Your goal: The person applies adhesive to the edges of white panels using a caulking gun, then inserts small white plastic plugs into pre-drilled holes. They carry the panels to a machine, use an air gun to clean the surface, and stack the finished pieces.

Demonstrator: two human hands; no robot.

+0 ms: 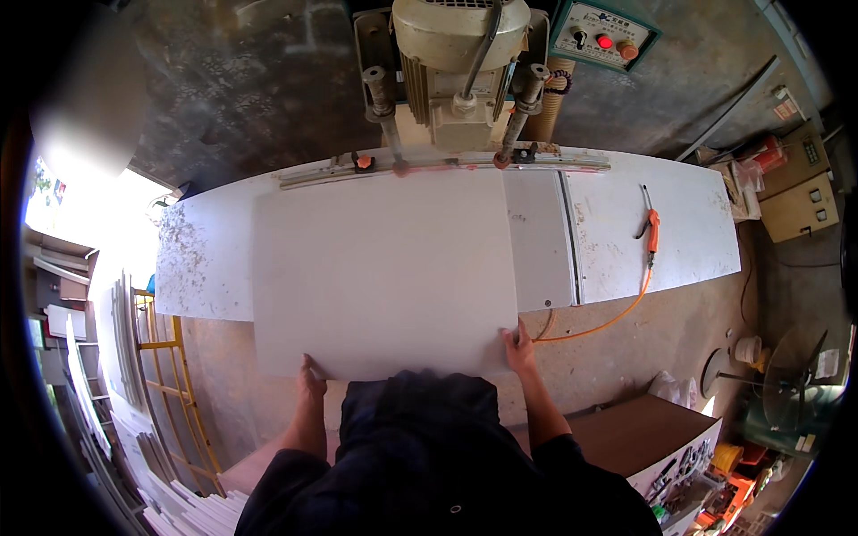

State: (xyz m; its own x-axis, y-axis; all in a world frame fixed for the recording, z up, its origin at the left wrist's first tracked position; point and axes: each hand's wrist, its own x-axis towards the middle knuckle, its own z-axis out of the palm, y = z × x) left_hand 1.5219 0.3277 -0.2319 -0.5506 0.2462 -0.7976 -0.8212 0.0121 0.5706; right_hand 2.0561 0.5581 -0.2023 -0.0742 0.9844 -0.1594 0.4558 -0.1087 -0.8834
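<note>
A large white board (384, 268) lies flat across the machine's worktable (210, 237), its near edge reaching out past the table toward my body. At the board's near left corner, my left hand (312, 377) is closed on the edge, its fingers partly hidden below. My right hand (519, 348) grips the near right corner, with the thumb on or beside the edge. The far edge of the board sits close to a metal fence rail (429, 168) beneath a drilling machine with a big motor (456, 71).
An orange air blow gun (653, 230) with a coiled-off orange hose rests on the table's right side. A control box (603, 36) hangs behind. On the left stand a yellow frame (161, 345) and stacked panels. A brown-topped cabinet (626, 432) and a fan (794, 366) stand to the right.
</note>
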